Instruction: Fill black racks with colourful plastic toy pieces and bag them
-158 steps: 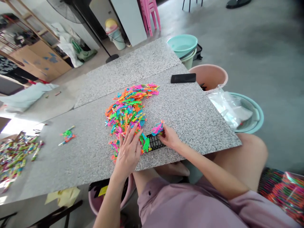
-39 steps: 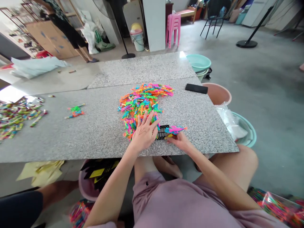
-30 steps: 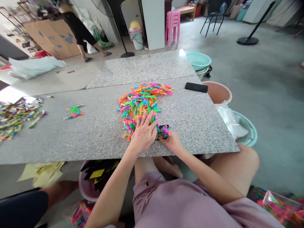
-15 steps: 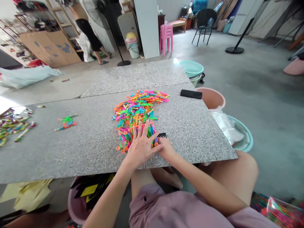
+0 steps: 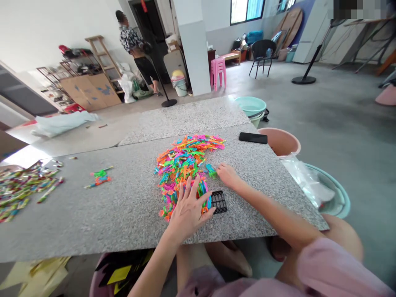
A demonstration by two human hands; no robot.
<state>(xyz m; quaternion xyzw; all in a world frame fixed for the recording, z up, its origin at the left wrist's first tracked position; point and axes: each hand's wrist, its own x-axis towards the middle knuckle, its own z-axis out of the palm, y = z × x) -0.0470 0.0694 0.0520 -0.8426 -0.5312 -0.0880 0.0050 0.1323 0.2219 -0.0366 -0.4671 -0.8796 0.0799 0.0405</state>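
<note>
My left hand [image 5: 188,211] lies with spread fingers on the near part of a heap of small bright plastic pieces [image 5: 181,159], in orange, pink, green and blue. Just right of its thumb, a black plastic grid tray [image 5: 219,202] rests on the table, its left edge close to the pieces under the hand. Farther back, my right hand [image 5: 229,176] is closed, its fingertips at a blue and green plastic piece [image 5: 211,170] beside the heap. How firmly the fingers grip this piece is hard to see.
The speckled stone table [image 5: 133,218] carries a black phone [image 5: 253,137] at right, a few pieces [image 5: 100,177] at left and a pile of striped sticks [image 5: 24,181] beyond. Basins [image 5: 280,140] stand along the right edge. A person [image 5: 136,49] stands at the back.
My right hand has moved away from the left thumb, forward and right, uncovering the black grid tray. My left hand stays on the heap. The view has tilted upward.
</note>
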